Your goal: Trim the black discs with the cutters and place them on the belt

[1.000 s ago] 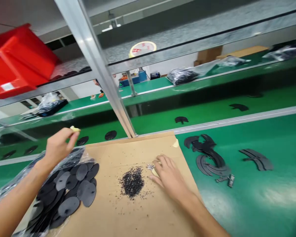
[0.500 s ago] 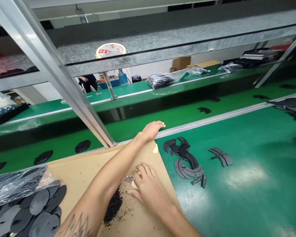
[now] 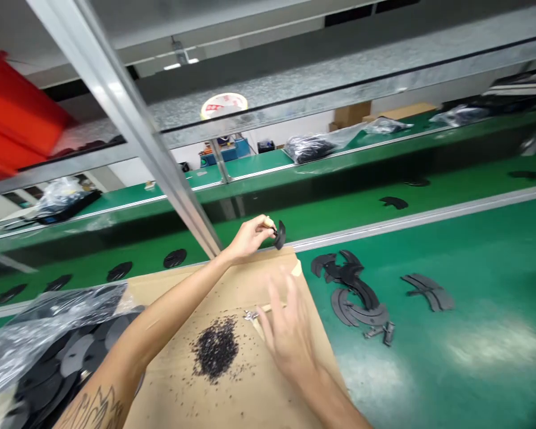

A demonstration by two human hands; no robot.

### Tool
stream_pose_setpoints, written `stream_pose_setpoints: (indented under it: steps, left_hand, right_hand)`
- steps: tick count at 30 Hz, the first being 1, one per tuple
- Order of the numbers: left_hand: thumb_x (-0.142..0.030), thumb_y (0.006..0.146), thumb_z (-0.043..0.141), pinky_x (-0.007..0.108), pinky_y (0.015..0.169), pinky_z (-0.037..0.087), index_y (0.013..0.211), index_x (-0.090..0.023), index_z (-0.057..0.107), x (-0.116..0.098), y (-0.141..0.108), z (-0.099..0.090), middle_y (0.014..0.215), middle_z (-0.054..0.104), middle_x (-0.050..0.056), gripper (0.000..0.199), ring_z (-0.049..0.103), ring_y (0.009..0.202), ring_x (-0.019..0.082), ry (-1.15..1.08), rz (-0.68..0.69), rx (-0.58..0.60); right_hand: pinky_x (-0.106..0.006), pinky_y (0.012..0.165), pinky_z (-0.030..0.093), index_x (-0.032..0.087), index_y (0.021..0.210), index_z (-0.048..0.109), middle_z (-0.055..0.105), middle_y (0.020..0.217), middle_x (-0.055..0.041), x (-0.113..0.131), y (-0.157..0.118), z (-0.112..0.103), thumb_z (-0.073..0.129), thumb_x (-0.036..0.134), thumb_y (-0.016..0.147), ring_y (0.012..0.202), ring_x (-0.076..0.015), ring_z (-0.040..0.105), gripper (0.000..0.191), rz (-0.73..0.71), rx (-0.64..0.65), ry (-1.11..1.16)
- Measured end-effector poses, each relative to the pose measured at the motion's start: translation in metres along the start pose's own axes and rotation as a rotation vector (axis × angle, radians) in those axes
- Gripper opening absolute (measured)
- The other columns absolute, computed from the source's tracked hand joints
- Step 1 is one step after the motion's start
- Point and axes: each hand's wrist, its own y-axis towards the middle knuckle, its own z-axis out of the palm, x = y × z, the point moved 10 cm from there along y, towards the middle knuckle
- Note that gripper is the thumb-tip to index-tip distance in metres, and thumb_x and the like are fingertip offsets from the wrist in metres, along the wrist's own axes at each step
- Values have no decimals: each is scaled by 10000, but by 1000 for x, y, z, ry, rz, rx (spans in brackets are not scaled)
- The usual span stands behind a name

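My left hand (image 3: 249, 238) is closed, pinching a small black curved plastic piece (image 3: 280, 235) over the far edge of the cardboard sheet (image 3: 259, 271). Something pale yellow covers a fingertip of this hand. My right hand (image 3: 292, 333) is over the cardboard, its fingers stretched apart and somewhat blurred. Pliers (image 3: 251, 316) with pale handles lie at its thumb and fingers, the metal jaws pointing left; the hand partly hides the handles. Left of the pliers is a heap of tiny black bits (image 3: 217, 348).
Black discs (image 3: 78, 353) and clear plastic wrap (image 3: 71, 304) lie at left. Curved black parts (image 3: 360, 286) sit on the green table (image 3: 429, 369) at right. A metal post (image 3: 174, 173) rises behind the cardboard; a tape roll (image 3: 224, 106) stands on the shelf.
My left hand has drawn back from the green strip and now shows the black curved piece in it. My right hand's fingers have spread near the pliers. The view has shifted left.
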Motion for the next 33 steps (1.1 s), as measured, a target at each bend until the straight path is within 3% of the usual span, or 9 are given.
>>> stream_pose_setpoints:
  steps: [3,5,7,10,15,19,23,28,33]
  left_hand:
    - [-246,969,569,343,848,604,925,-182,524,-15,-66,-17,971,690,73,89,733,863,174,-126,-25,26]
    - [-317,961,607,344,815,617,954,-180,540,-24,-111,-16,954,702,77,152,747,835,186,-185,-57,40]
    - [-357,977,588,340,787,622,1003,-167,559,-29,-150,-11,954,716,91,195,758,832,200,-210,-95,45]
    - [-303,1011,513,300,787,615,1144,-181,554,-26,-200,-16,1031,734,109,185,756,894,195,6,-198,62]
    - [-256,968,521,378,910,550,960,-213,647,-6,-275,-95,998,708,101,134,684,991,260,480,-443,74]
    - [-242,924,569,398,870,522,916,-183,632,13,-332,-152,925,647,95,87,638,985,288,718,-650,78]
    - [-253,811,737,359,820,517,1110,-213,601,20,-359,-145,1084,613,85,330,615,1008,282,804,-717,144]
    - [-161,919,551,317,790,498,996,-205,607,20,-355,-124,1101,594,85,105,606,1003,245,823,-674,144]
    - [-145,938,492,275,719,495,835,-191,597,21,-342,-119,890,607,59,155,614,849,202,771,-587,111]
  right_hand:
    - [-587,1150,371,195,1581,134,209,1619,-220,-4,5,-10,430,342,1001,1510,-383,239,667,46,-100,132]
    - [-568,1124,409,167,1572,174,326,1568,-234,-13,10,-5,457,418,989,1453,-365,369,695,152,-92,359]
    - [-480,1002,537,171,1489,389,569,1385,-197,-13,16,23,521,511,943,1243,-328,600,657,271,122,666]
    - [-376,839,604,186,1197,673,738,1045,-117,12,11,60,644,587,841,954,-285,709,537,339,522,904]
    - [-278,558,565,200,900,742,744,857,-71,11,4,68,770,622,683,726,-235,687,475,445,539,872]
    - [-302,624,593,212,865,737,754,877,-70,0,3,72,765,637,669,807,-260,712,469,505,481,830]
    - [-323,646,609,207,941,741,759,937,-78,-2,1,73,744,693,650,853,-272,718,566,554,497,803]
    - [-293,517,571,172,1065,729,754,968,-112,10,-7,79,754,692,660,791,-254,701,660,569,600,862]
    - [-350,704,627,168,1069,737,760,988,-108,16,-12,83,784,653,671,895,-273,719,629,558,652,926]
